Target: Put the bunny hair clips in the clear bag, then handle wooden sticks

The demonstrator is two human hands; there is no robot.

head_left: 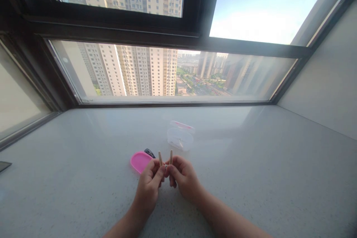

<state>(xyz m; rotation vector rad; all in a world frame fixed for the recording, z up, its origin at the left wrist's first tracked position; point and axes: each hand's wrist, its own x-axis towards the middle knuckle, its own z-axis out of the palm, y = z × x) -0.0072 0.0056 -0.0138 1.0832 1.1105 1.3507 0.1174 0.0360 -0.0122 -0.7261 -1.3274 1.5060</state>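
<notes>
Wooden sticks (160, 157): where?
— Twelve o'clock, over the bench (240, 171)! My left fingers (159, 174) and right fingers (174, 173) pinched closed, one upright stick apiece.
— Tip?
— Grip low, tops level, wrists steady.

the person's left hand (147, 187) and right hand (186, 181) are showing bare, and so are the left forearm (126, 223) and the right forearm (224, 214), with skin running uncovered down to the lower edge of the view. the outlines are curving smoothly: each arm is narrowing toward the wrist and broadening again toward that edge. the right forearm is showing a longer stretch than the left. the thumbs (158, 176) are ending in rounded tips, while the nails are appearing too small for judging their length or finish.
</notes>
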